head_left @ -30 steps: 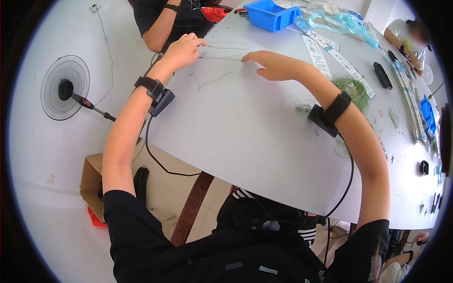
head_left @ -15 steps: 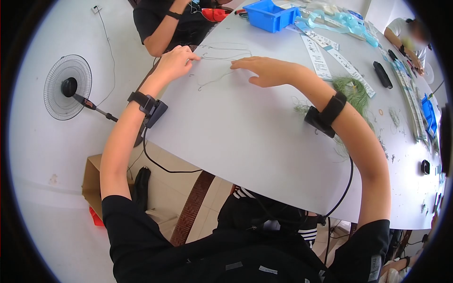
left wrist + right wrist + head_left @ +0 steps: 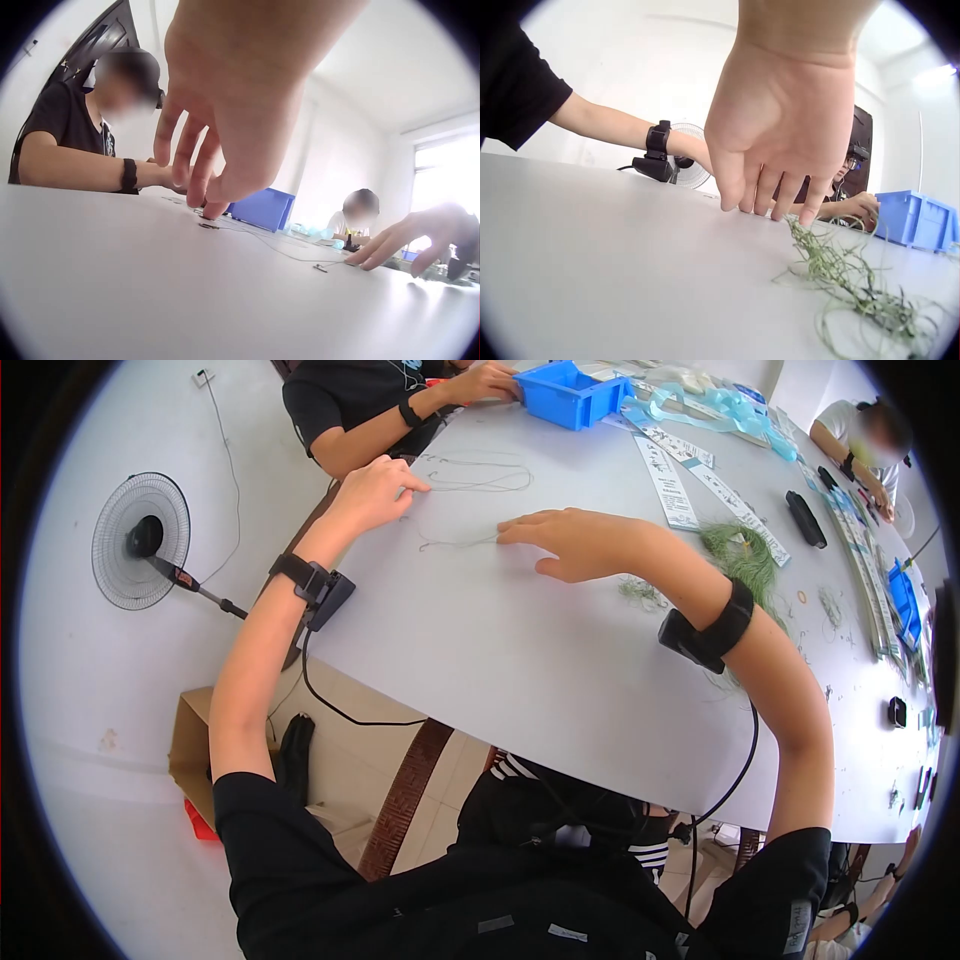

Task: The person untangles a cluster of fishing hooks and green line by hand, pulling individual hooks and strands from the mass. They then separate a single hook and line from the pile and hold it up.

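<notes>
Thin looped lines (image 3: 482,486) with small hooks lie near the table's far left edge. My left hand (image 3: 373,497) is beside their hooked ends, fingers loosely bent, fingertips at the tabletop; in the left wrist view a small hook (image 3: 208,226) lies by the fingertips of the left hand (image 3: 232,112). My right hand (image 3: 580,544) rests its extended fingertips on the end of a separate line (image 3: 455,544), whose hook (image 3: 320,268) points toward the left side. In the right wrist view the right hand (image 3: 784,127) reaches down with relaxed fingers behind a green tangle (image 3: 855,289).
A blue bin (image 3: 568,398) stands at the far edge, a person's hand (image 3: 487,380) at it. Printed strips (image 3: 668,485), a green bundle (image 3: 738,555) and a black case (image 3: 806,519) lie to the right. Another person sits at the far right.
My right hand has moved toward me, and the separate line's end has shifted with it, away from the other loops. My left hand came slightly down and left, then stayed. The neighbour's hand reached the bin.
</notes>
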`<state>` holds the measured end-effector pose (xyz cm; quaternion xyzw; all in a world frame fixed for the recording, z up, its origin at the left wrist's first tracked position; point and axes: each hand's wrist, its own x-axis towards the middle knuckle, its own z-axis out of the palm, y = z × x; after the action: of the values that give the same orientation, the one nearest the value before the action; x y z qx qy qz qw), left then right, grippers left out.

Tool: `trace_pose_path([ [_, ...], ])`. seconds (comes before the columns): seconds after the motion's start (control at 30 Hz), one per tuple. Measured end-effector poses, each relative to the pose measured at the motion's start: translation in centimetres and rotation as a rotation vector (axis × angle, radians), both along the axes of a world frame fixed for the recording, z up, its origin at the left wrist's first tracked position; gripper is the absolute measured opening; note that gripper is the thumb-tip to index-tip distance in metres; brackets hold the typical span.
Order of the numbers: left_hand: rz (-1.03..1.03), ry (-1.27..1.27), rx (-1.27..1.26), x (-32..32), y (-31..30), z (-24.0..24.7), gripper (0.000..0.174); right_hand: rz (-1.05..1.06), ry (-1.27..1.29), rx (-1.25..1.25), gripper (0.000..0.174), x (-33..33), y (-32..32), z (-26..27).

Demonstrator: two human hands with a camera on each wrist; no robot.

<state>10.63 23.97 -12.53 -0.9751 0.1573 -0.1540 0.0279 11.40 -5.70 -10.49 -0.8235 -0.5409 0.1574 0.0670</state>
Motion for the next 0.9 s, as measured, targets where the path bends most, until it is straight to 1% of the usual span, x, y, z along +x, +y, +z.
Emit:
trace_pose_path([
  [0.2,0.005,-0.009,-0.015,-0.5,0.3,0.1,0.023,0.037,-0.021,0.066,0.047,0.5,0.0,-0.8],
  [0.4,0.002,-0.005,-0.004,-0.8,0.3,0.5,0.013,0.071,-0.038,0.131,0.045,0.7,-0.1,-1.5],
  [0.5,0.024,-0.035,-0.049,-0.7,0.2,0.3,0.013,0.071,-0.041,0.147,0.045,0.7,-0.1,-1.6],
  [0.6,0.000,-0.024,-0.017,-0.4,0.2,0.4,0.015,0.063,-0.037,0.146,0.045,0.7,-0.1,-1.6],
  [0.8,-0.040,0.029,-0.038,1.0,-0.5,0.3,0.019,0.058,-0.045,0.155,0.045,0.7,-0.2,-1.7],
  [0.9,-0.037,0.007,-0.008,2.2,-0.7,0.1,0.022,0.062,-0.051,0.159,0.045,0.7,-0.3,-1.8],
])
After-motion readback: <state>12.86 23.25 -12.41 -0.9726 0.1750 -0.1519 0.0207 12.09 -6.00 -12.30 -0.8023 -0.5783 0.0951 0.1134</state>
